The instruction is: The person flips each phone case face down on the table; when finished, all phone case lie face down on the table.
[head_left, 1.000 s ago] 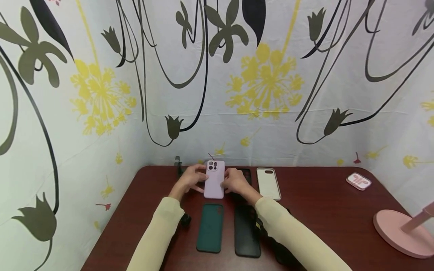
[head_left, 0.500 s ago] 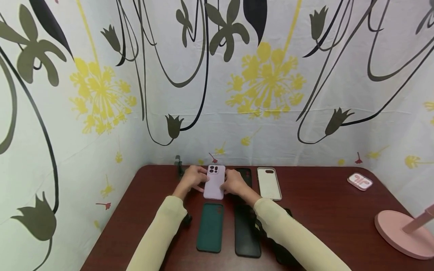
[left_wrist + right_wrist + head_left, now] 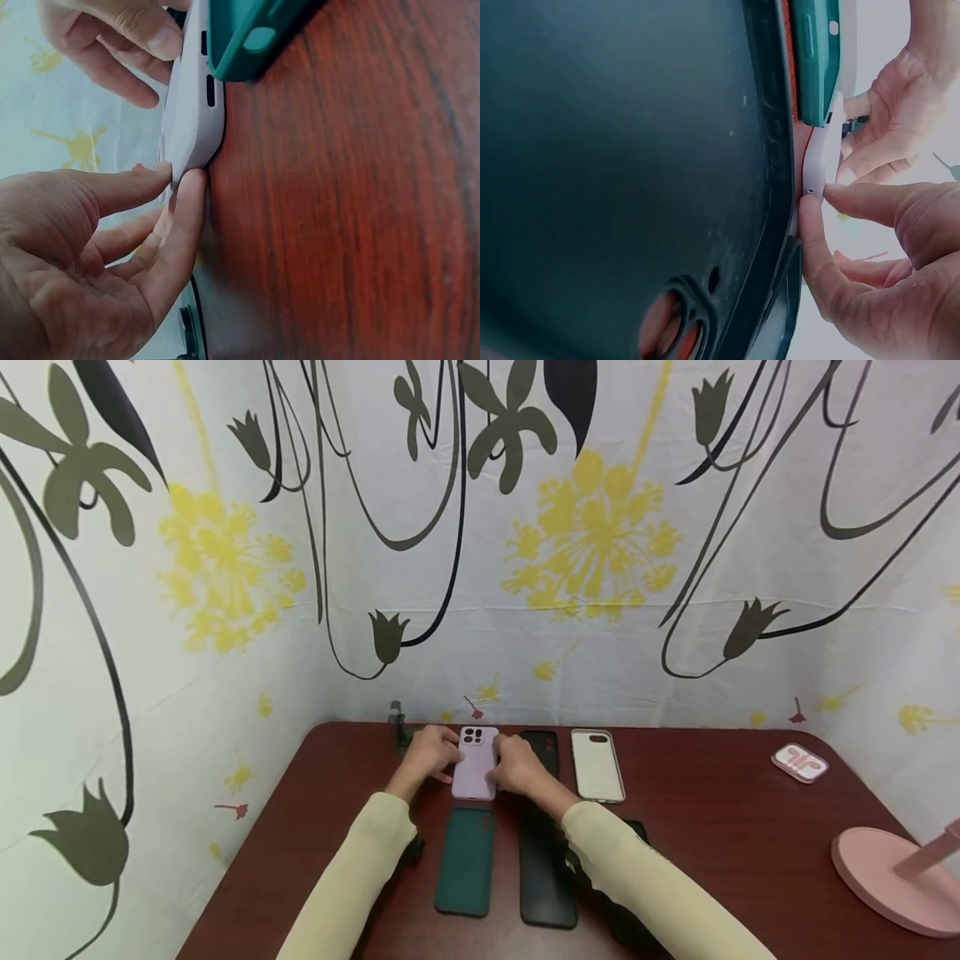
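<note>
Head view: on a reddish-brown tabletop [image 3: 720,827] before flower-printed cloth [image 3: 435,589], near the far edge, a lilac phone case [image 3: 474,777] between left hand [image 3: 431,753] and right hand [image 3: 519,766], pinched by both. Left wrist: streaked wood grain, thumb and finger on the case's edge. Right wrist: likewise pinching, dark case [image 3: 630,135] in front.

Held case [image 3: 475,770] behind second case [image 3: 465,864], stand [image 3: 885,887] right.

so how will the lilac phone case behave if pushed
The lilac phone case would likely slide rather than roll, given its flat, broad back. Tipping seems unlikely, as it is thin for its width. Its straight edges suggest it's fairly stiff.
</note>
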A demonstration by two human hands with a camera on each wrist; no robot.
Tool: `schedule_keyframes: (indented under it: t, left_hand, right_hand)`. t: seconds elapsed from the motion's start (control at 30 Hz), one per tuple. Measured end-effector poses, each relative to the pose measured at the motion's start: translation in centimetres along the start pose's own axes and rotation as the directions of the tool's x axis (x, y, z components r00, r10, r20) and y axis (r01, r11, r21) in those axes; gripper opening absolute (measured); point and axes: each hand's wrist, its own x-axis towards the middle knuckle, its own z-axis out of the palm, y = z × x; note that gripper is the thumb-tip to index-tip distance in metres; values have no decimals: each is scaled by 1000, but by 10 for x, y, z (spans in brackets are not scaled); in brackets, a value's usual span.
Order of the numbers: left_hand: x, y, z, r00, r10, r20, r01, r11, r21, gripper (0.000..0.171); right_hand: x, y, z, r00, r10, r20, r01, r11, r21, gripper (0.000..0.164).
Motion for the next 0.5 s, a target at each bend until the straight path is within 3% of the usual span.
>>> schedule_keyframes:
  t: [0.23,0.37,0.5]
  left_hand:
    - [-4,7,4,998,31,-55,-21,983,183,40]
    - [-7,11,4,988,110,-105,-70,943,324,41]
    - [-8,17,5,973,189,-133,-123,909,398,43]
  right_hand:
    - [-6,4,-7,1000,-4,-5,4,999,47,36]
    - [-10,10,-17,1000,6,-21,-4,997,81,52]
    - [-14,21,-28,999,8,-50,-5,998,65,55]
